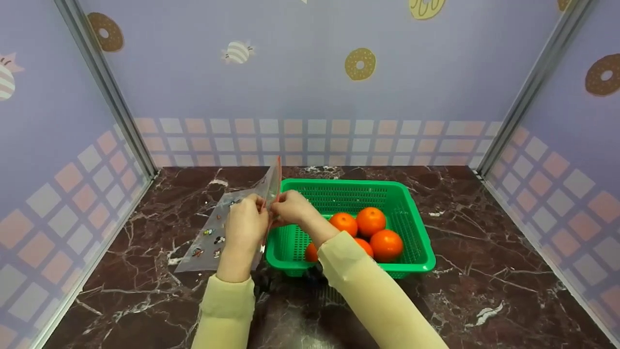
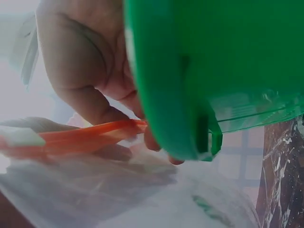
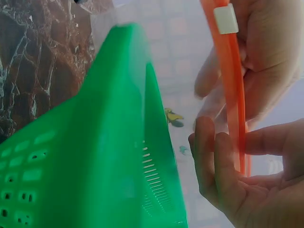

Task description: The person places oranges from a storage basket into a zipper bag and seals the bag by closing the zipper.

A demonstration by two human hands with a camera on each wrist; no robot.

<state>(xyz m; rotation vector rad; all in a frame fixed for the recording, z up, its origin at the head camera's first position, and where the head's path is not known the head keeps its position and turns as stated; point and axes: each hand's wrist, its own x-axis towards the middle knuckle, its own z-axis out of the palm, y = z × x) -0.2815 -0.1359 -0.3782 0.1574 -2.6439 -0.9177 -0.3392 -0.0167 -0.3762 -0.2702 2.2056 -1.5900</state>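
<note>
The left hand and right hand pinch the orange strip of a clear bag, probably to keep that edge raised above the counter, beside the green basket.

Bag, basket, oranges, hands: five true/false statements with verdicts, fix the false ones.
1. The left hand and right hand both hold the bag. True.
2. The bag is opaque. False: it is see-through.
3. The oranges lie in the basket. True.
4. In the head view, the bag is right of the basket. False: it is on the left.
5. The bag has a white slider. True.
</note>
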